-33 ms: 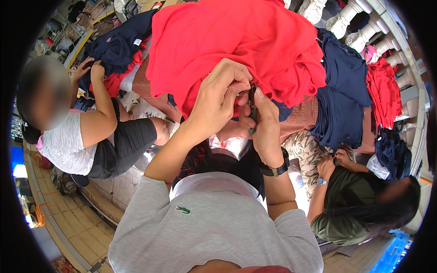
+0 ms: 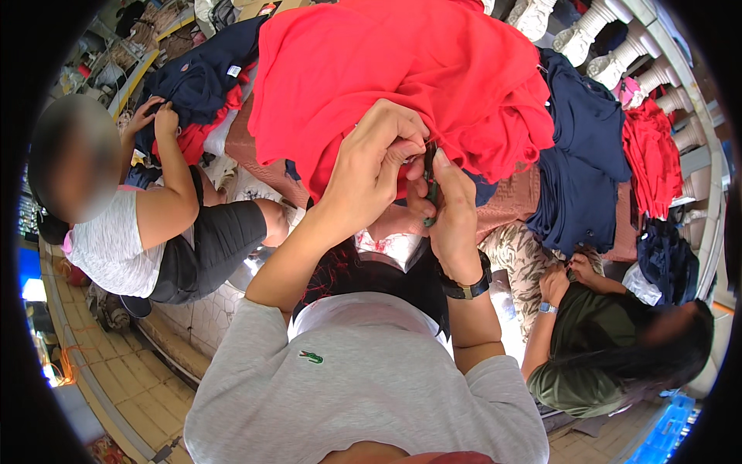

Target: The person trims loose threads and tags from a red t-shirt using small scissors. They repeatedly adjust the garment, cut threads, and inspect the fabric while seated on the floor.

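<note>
Two hands up close: my left hand (image 2: 371, 166) pinches the red shirt (image 2: 402, 77) edge, right hand (image 2: 452, 216) is closed on small dark snips (image 2: 430, 182) btwn them. I think I'm trimming; next needs steady aim.

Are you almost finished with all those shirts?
Not nearly, it seems. In hand: the left hand pinches the red shirt while the right hand works a small dark tool at its edge. Possibly done, I cannot tell: the navy pile to the right. Seemingly left: navy and red garments that a co-worker handles.
</note>
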The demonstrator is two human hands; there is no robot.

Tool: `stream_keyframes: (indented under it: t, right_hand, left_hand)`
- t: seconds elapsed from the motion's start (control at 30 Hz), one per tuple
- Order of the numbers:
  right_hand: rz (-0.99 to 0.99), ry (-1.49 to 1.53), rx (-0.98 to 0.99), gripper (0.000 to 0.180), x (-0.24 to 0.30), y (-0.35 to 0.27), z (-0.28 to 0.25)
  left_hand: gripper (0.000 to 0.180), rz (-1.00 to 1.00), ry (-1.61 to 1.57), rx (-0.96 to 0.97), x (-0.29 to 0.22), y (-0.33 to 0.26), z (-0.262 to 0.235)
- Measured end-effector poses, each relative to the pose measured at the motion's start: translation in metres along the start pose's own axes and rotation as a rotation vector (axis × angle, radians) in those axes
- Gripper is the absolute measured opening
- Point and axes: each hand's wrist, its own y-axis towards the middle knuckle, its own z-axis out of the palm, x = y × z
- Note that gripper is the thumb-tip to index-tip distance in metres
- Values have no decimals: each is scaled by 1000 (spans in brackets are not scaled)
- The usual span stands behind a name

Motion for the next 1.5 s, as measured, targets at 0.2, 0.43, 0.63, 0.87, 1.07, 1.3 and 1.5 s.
stream_keyframes:
  t: [0.2, 0.43, 0.63, 0.87, 1.07, 1.3, 1.5]
  right_hand:
    - [-34, -37, 3, 36, -2, 4, -4]
    - [40, -311, 136, 44, 7, -8, -6]
    - [-33, -329, 21, 42, 30, -32, 5]
    - [41, -335, 80, 45, 29, -22, -12]
    - [116, -310, 137, 51, 25, -7, -13]
    - [113, -271, 134, 47, 29, 0, -10]
    - [145, -298, 151, 47, 26, 4, -11]
  left_hand:
    - [6, 80, 34, -9, 7, 1, -2]
    - [13, 145, 117, -26, 2, -3, -9]
    - [10, 193, 156, -57, 0, -13, -11]
    - [5, 26, -78, -82, 7, -27, -1]
    - [8, 115, 95, -48, 6, -27, -3]
    - [9, 170, 141, -10, 1, -25, -6]
    - [10, 148, 99, -28, 3, -25, -5]
